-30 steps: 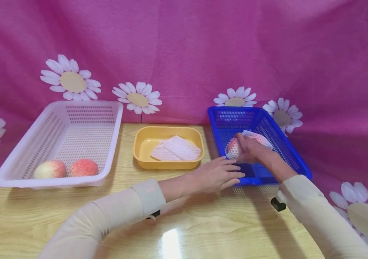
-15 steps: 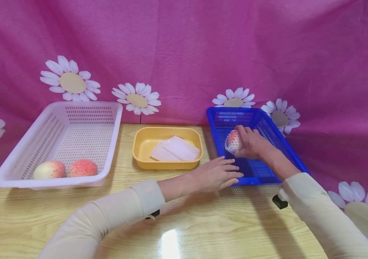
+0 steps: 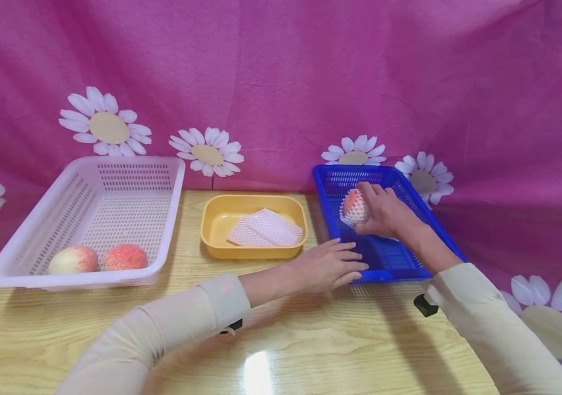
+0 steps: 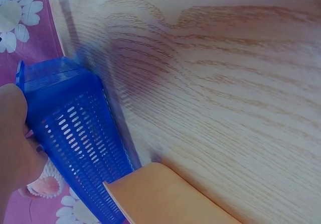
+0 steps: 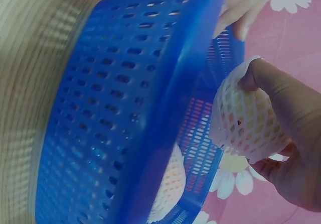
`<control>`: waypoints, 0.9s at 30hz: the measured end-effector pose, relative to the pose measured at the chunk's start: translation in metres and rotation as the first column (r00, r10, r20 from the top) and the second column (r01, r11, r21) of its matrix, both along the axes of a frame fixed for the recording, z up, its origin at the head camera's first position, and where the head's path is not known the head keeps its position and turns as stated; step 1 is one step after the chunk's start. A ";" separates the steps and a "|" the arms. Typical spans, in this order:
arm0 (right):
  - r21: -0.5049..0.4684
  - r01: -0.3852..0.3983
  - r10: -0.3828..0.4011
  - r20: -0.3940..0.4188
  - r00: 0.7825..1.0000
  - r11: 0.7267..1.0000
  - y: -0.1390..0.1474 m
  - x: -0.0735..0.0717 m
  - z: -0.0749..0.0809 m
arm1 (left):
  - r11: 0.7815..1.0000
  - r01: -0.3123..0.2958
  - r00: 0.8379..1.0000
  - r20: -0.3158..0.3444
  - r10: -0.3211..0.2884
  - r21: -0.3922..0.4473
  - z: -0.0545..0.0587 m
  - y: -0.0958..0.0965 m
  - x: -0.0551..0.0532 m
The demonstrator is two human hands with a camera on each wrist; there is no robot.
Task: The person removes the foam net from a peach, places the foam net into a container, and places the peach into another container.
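Observation:
My right hand [image 3: 385, 211] grips a red-and-cream peach [image 3: 353, 207] in a white foam net, over the blue basket [image 3: 385, 274]. In the right wrist view the thumb and fingers hold the netted peach [image 5: 246, 118] from the side. Inside the basket, a second netted peach [image 5: 170, 189] shows in that view; my right hand hides it in the head view. With fingers straight and spread, my left hand [image 3: 330, 266] lies at the basket's near-left rim. The left wrist view shows that hand [image 4: 15, 138] beside the basket wall.
A yellow tray [image 3: 253, 252] with flat white foam nets [image 3: 266, 227] stands mid-table. At left, a white basket [image 3: 169, 219] holds two bare peaches, one pale [image 3: 73, 259] and one red [image 3: 125, 257]. A pink flowered cloth [image 3: 271, 82] hangs behind the wooden table [image 3: 202, 351].
My right hand has lifted the netted peach a little, up from the basket. The second netted peach, visible beside the hand earlier, is now behind it. My left hand has stayed at the rim.

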State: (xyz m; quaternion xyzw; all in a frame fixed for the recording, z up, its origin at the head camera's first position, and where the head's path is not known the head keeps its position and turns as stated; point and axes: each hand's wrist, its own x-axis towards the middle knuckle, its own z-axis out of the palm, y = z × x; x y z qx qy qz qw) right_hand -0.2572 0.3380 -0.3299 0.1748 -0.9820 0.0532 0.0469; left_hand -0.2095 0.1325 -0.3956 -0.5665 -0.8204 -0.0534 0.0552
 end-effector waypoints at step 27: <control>-0.058 -0.118 0.114 -0.067 0.991 0.991 -0.040 -0.003 0.009 | 0.940 0.100 0.971 -0.237 -0.021 0.325 0.007 -0.052 -0.016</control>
